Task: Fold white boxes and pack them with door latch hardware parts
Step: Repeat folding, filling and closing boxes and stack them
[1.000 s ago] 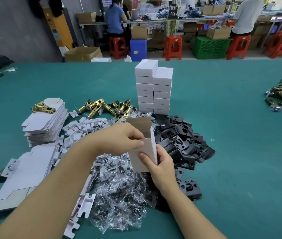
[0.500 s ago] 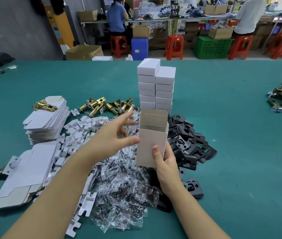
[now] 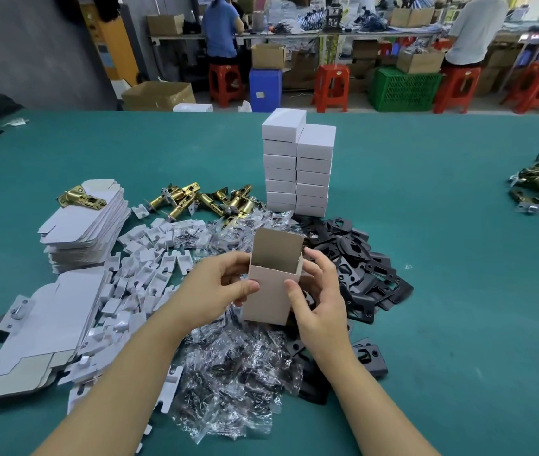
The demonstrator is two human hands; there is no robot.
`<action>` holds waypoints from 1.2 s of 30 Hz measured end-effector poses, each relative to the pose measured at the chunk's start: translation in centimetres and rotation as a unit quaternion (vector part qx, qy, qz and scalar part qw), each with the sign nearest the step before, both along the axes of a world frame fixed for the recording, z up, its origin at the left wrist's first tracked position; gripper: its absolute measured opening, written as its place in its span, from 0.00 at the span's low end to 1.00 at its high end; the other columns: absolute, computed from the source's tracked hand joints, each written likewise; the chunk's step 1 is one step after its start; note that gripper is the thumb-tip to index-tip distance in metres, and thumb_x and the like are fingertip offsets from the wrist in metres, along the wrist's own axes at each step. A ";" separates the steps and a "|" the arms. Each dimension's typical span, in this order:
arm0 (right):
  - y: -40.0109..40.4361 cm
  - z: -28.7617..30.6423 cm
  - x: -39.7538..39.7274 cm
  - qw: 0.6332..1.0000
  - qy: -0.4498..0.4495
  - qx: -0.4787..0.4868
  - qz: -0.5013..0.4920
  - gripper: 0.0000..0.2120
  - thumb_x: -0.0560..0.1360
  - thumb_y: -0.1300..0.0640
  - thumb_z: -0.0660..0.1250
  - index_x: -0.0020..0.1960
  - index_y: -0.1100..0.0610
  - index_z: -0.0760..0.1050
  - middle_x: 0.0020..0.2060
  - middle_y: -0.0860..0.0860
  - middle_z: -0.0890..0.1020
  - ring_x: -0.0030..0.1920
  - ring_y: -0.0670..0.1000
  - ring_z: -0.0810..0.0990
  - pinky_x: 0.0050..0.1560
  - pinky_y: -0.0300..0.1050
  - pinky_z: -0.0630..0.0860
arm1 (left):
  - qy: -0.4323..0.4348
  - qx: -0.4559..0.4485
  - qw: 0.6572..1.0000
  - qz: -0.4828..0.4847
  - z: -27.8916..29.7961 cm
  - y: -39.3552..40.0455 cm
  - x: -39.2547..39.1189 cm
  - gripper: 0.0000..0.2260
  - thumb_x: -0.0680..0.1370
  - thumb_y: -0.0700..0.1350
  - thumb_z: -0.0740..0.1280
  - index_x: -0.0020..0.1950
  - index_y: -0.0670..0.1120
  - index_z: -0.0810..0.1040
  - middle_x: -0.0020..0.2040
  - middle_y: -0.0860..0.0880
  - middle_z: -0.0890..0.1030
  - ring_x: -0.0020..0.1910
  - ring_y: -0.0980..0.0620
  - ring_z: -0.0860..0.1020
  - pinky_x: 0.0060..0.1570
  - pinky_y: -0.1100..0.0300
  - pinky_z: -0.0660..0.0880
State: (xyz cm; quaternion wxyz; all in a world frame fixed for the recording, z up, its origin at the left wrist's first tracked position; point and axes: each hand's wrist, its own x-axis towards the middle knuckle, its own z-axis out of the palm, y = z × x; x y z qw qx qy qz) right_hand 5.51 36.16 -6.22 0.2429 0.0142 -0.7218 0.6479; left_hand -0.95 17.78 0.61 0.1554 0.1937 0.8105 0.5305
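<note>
the open box (image 3: 271, 292) stands upright above the middle of the green bench (image 3: 442, 225), its long axis running top to bottom and its open mouth facing up, with the brown lid flap raised at the back. the left hand (image 3: 218, 287) grips the box's left side, thumb on the front face and fingers curled behind. the right hand (image 3: 320, 301) holds the right side, thumb on the front and fingers round the back edge. under the box lies a heap of clear screw bags (image 3: 228, 366), too many to count. beside it on the right is a pile of black plates (image 3: 360, 268). behind stand two stacks of closed white boxes (image 3: 297, 166), touching, the left about six high, the right about five. brass latches (image 3: 202, 200), roughly six, lie to their left. flat box blanks (image 3: 87, 225) are stacked at far left, one brass latch on top.
</note>
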 end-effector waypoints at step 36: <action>0.4 0.5 -0.2 0.999 -0.033 -0.025 0.001 0.14 0.79 0.51 0.67 0.56 0.31 0.80 0.56 0.40 0.85 0.60 0.45 0.83 0.59 0.44 0.80 | -0.090 0.143 0.985 0.032 0.5 1.9 -1.1 0.13 0.83 0.38 0.65 0.56 0.53 0.86 0.33 0.53 0.77 0.26 0.56 0.61 0.27 0.66 0.60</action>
